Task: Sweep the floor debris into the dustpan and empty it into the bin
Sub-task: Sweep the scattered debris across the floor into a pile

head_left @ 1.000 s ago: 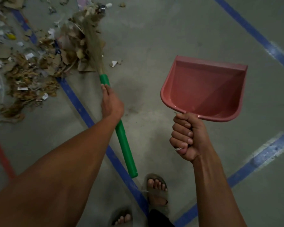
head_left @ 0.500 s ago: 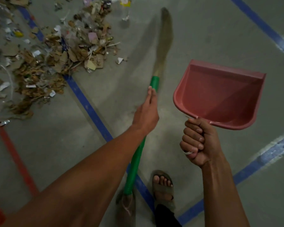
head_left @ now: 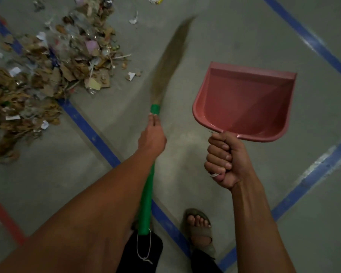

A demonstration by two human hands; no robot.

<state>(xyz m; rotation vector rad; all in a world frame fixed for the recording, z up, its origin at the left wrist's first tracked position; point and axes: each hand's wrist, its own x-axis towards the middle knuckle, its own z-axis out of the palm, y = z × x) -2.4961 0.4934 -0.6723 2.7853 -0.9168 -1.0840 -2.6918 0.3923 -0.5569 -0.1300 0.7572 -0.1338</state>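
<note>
A pile of floor debris (head_left: 47, 71), brown cardboard scraps, paper bits and wrappers, covers the upper left of the grey floor. My left hand (head_left: 152, 136) grips the green handle of a grass broom (head_left: 146, 194). Its blurred bristles (head_left: 171, 62) point up and right, off the pile and to its right. My right hand (head_left: 222, 160) grips the handle of a pink dustpan (head_left: 244, 101), held in the air with its empty scoop facing up. No bin is in view.
Blue tape lines (head_left: 91, 133) cross the floor diagonally, and a red line (head_left: 6, 217) runs at lower left. A few loose scraps (head_left: 131, 75) lie between the pile and the broom. My sandalled foot (head_left: 199, 227) stands at the bottom centre.
The broom has swung from the pile across to the right, bristles now clear of the debris. The dustpan has stayed beside it in my right hand.
</note>
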